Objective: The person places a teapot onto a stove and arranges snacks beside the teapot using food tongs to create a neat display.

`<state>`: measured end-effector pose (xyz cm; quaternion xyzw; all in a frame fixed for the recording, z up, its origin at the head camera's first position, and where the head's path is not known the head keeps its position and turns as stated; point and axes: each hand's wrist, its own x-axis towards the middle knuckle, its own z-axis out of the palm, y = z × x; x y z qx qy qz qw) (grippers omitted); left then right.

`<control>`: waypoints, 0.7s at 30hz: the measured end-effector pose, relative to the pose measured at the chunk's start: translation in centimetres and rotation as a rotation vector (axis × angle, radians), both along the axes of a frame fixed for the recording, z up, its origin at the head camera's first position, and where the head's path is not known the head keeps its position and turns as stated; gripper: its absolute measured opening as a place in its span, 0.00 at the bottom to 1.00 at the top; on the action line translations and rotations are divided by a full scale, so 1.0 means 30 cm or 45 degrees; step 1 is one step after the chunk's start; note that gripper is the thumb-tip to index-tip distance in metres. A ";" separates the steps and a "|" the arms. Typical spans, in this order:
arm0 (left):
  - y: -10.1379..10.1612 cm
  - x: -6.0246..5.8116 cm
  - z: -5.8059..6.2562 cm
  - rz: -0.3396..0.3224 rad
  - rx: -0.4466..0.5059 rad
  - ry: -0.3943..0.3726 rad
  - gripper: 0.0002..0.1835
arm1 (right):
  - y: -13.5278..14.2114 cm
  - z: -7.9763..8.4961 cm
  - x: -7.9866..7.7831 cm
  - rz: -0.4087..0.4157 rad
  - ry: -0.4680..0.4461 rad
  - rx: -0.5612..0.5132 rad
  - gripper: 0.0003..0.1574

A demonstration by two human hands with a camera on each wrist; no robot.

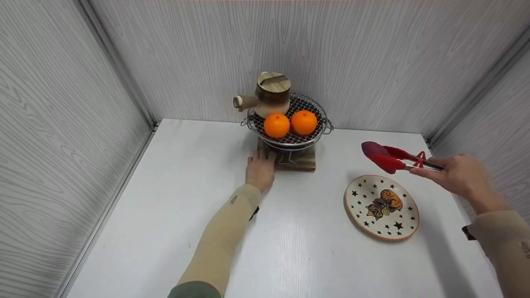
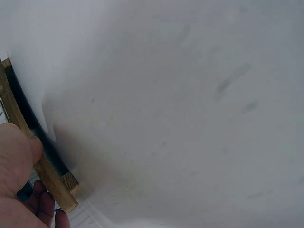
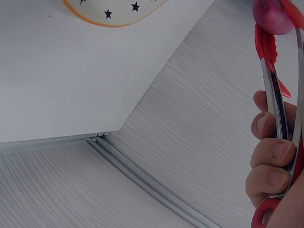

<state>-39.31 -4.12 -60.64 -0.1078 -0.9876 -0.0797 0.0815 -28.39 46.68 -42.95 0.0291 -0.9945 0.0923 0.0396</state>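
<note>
My left hand point(image 1: 261, 171) grips the front left part of a wooden board point(image 1: 304, 164) under a small round grill point(image 1: 323, 130). In the left wrist view, the thumb lies on one side of the board point(image 2: 56, 191) and curled fingers on the other. My right hand point(image 1: 466, 176) holds red-tipped metal tongs point(image 1: 393, 164) above the table's right side. Between the tong heads is a smooth purple rounded piece point(image 3: 273, 18), perhaps a vegetable; its exact kind is unclear. Below and left of the right hand lies a star-patterned plate point(image 1: 372, 219) with an orange rim.
On the grill's wire mesh sit two oranges point(image 1: 276, 125) and a brown-and-cream side-handled pot point(image 1: 271, 105) with a wooden lid point(image 1: 273, 82). The white table point(image 1: 178, 207) is enclosed by pale wood-grain panels point(image 1: 198, 62) behind and at both sides.
</note>
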 end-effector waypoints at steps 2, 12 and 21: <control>0.000 0.002 0.000 -0.004 0.008 0.011 0.29 | -0.009 0.006 -0.005 0.001 0.003 -0.006 0.56; 0.003 0.022 0.019 0.007 -0.013 0.039 0.29 | -0.052 0.042 -0.043 0.017 0.029 -0.002 0.57; 0.001 0.022 0.024 0.007 -0.012 0.013 0.32 | -0.081 0.077 -0.073 0.016 0.044 0.016 0.59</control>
